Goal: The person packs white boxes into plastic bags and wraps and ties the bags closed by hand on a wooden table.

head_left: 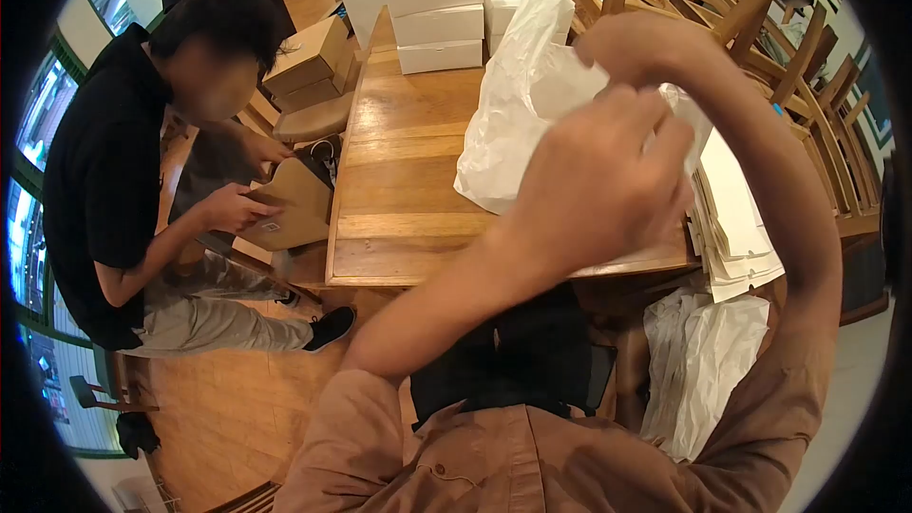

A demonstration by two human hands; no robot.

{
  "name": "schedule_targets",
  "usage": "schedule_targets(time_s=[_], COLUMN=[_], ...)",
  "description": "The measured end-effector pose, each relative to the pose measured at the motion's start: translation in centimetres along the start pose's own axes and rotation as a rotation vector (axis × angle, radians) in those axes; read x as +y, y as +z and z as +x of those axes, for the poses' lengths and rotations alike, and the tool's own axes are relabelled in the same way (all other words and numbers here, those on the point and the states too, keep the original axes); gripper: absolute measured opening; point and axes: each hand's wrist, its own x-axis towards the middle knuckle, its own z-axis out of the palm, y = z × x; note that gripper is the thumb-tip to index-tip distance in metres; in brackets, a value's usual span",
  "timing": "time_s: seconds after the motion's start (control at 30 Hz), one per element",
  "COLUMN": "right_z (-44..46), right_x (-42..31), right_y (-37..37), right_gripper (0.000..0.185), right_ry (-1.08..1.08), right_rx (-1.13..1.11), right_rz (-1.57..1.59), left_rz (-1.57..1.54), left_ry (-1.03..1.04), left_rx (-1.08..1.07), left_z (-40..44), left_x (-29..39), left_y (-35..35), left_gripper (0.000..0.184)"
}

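A crumpled white plastic bag [508, 100] lies over the wooden table, its handle loops upward. My left hand [608, 176] is in front of the bag, blurred, with its fingers curled closed; what is in them cannot be made out. Above it, my right hand [632, 47] bends down at the wrist beside the bag's opening, and its fingertips are hidden behind my left hand. Part of the bag also shows to the right of both hands.
White boxes [437, 24] are stacked at the wooden table's [380, 218] back. Flat white cardboard [731, 204] lies at right, above more plastic bags [703, 361]. At left a person [109, 180] handles a brown cardboard piece [294, 204]. Upturned wooden chairs [750, 14] stand behind.
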Motion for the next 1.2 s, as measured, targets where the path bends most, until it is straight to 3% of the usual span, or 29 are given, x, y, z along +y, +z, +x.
schedule_targets(time_s=[0.03, 0.07, 0.13, 0.17, 0.27, 0.3, 0.37, 0.4, 0.47, 0.57, 0.63, 0.7, 0.77, 0.8, 0.87, 0.9, 0.97, 1.0, 1.2], right_z=[-0.5, -2.1, -5.6, -6.2, -7.6, -8.1, -8.7, -8.8, -9.3, -11.2, -12.5, -12.9, -12.4, -11.8, -10.3, -9.7, -8.5, -7.6, -5.0], right_x=[1.3, 1.8, 2.6, 3.6, 5.1, 5.1, 5.3, 5.5, 5.2, 3.9, 3.1, 2.5, 1.0, 0.9, 1.3, 1.4, 1.4, 1.2, 2.1], right_y=[0.1, 0.1, 0.6, 1.6, 5.4, 6.3, 7.7, 8.9, 10.5, 11.6, 13.3, 15.9, 16.5, 16.7, 17.0, 16.9, 16.5, 16.2, 12.1], right_gripper=[0.055, 0.055, 0.08, 0.08, 0.103, 0.103, 0.105, 0.101, 0.097, 0.093, 0.095, 0.093, 0.076, 0.076, 0.045, 0.045, 0.024, 0.022, 0.021], right_ry=[0.066, 0.073, 0.233, 0.246, 0.352, 0.356, 0.33, 0.293, 0.293, 0.317, 0.184, 0.003, -0.008, -0.006, -0.01, -0.006, -0.055, -0.034, -0.168], right_rx=[0.029, 0.026, 0.323, 0.321, 0.414, 0.413, 0.332, 0.374, 0.449, 0.469, 0.557, 0.697, 0.8, 0.799, 0.889, 0.893, 1.021, 1.128, 1.236], right_rz=[0.041, 0.039, 0.251, 0.249, 0.321, 0.324, 0.556, 0.625, 0.78, 1.077, 1.393, 1.463, 1.554, 1.559, 1.654, 1.656, 1.702, 1.663, 1.594], left_rz=[0.087, 0.081, 0.255, 0.27, 0.363, 0.361, 0.365, 0.367, 0.407, 0.414, 0.422, 0.43, 0.445, 0.444, 0.385, 0.387, 0.384, 0.384, 0.326], left_ry=[-0.075, -0.072, -0.192, -0.224, -0.32, -0.316, -0.387, -0.384, -0.472, -0.511, -0.509, -0.512, -0.469, -0.469, -0.492, -0.486, -0.447, -0.446, -0.483], left_rx=[-0.156, -0.153, -0.491, -0.601, -1.023, -1.027, -1.372, -1.377, -1.519, -1.581, -1.564, -1.547, -1.511, -1.516, -1.508, -1.511, -1.46, -1.462, -1.451], left_z=[1.0, 1.6, 2.5, 2.8, 3.2, 3.1, 2.8, 2.0, 0.4, -0.8, -1.4, -1.7, -1.6, -1.4, -1.0, -1.2, -1.7, -1.8, -0.4], left_x=[-0.4, -1.2, -2.7, -3.1, -4.8, -5.4, -6.7, -7.4, -8.9, -10.1, -10.2, -10.0, -9.6, -9.4, -9.0, -9.2, -9.6, -9.7, -8.8], left_y=[0.0, 0.4, 1.5, 2.0, 4.7, 5.6, 7.1, 7.8, 9.2, 9.9, 9.8, 9.4, 9.1, 9.0, 8.9, 9.0, 9.1, 9.0, 8.1], left_gripper=[0.014, 0.014, 0.012, 0.014, 0.017, 0.017, 0.024, 0.024, 0.041, 0.053, 0.057, 0.062, 0.059, 0.059, 0.056, 0.056, 0.051, 0.051, 0.045])
